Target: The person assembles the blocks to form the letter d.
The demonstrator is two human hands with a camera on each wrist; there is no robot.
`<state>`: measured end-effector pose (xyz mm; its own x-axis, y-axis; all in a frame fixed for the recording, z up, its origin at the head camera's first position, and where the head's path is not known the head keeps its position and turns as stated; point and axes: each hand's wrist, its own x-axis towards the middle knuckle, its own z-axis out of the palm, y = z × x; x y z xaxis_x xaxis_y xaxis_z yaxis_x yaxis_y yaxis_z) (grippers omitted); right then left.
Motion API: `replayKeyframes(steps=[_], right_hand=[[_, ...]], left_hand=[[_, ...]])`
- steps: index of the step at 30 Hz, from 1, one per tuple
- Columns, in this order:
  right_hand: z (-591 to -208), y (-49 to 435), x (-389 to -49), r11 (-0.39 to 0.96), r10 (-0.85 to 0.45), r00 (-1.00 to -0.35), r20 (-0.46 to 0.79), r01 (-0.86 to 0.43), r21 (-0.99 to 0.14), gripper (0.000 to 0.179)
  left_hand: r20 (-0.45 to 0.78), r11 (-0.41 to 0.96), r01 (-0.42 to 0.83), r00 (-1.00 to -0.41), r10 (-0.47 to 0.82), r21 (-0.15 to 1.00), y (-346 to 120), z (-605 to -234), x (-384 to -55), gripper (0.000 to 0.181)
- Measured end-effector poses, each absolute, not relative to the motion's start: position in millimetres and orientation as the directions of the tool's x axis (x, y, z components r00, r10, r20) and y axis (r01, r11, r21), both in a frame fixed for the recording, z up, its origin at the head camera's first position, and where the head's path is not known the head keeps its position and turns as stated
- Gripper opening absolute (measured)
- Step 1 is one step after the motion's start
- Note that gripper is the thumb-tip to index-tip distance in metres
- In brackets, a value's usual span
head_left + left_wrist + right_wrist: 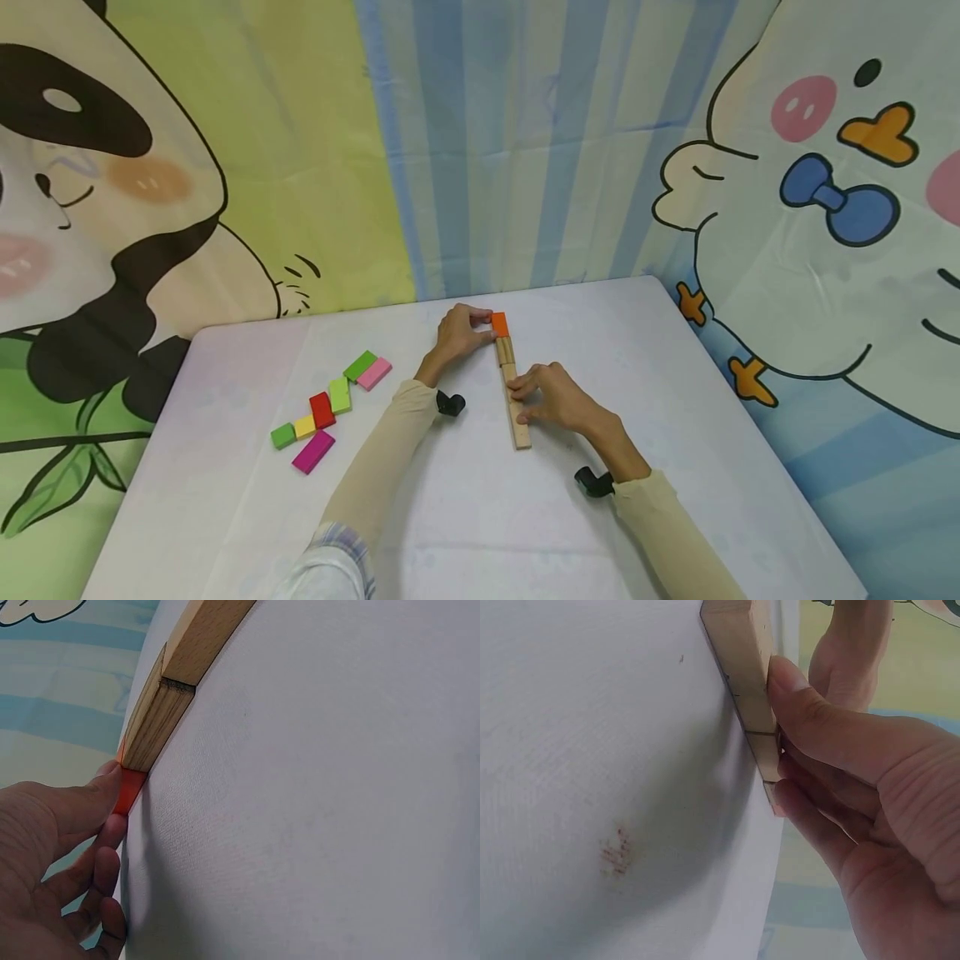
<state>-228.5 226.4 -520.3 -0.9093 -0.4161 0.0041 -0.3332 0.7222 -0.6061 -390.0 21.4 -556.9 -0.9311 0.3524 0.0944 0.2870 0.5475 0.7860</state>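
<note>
A straight row of blocks runs away from me on the white table. At its far end my left hand (459, 335) pinches an orange block (500, 323) between thumb and fingers. The left wrist view shows that block (130, 789) butted against a shorter wooden block (160, 724) with striped grain. Nearest me in the row lies a long pale wooden block (519, 429). My right hand (558, 400) holds this long block around its middle, thumb toward me and fingers farther along. In the right wrist view, the thumb (810, 701) lies at its upper edge.
Left of my left arm lie loose coloured blocks: green (360, 366), pink (374, 373), light green (340, 395), red (322, 410), yellow (304, 427), another green (282, 435) and magenta (313, 452). A patterned cloth (495, 150) hangs behind the table's far edge.
</note>
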Motion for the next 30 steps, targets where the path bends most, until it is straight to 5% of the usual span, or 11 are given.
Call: replayKeyframes(steps=[23, 30], right_hand=[[-505, 208, -221, 0.795, -0.452, -0.892, -0.027, -0.389, -0.466, 0.039], [-505, 210, -220, 0.807, -0.418, -0.908, 0.028, -0.385, -0.449, 0.06]], left_hand=[[0.112, 0.53, 0.31, -0.921, 0.372, 0.79, 13, -555, -389, 0.053], [0.132, 0.516, 0.306, -0.929, 0.346, 0.8, 11, -558, -387, 0.043]])
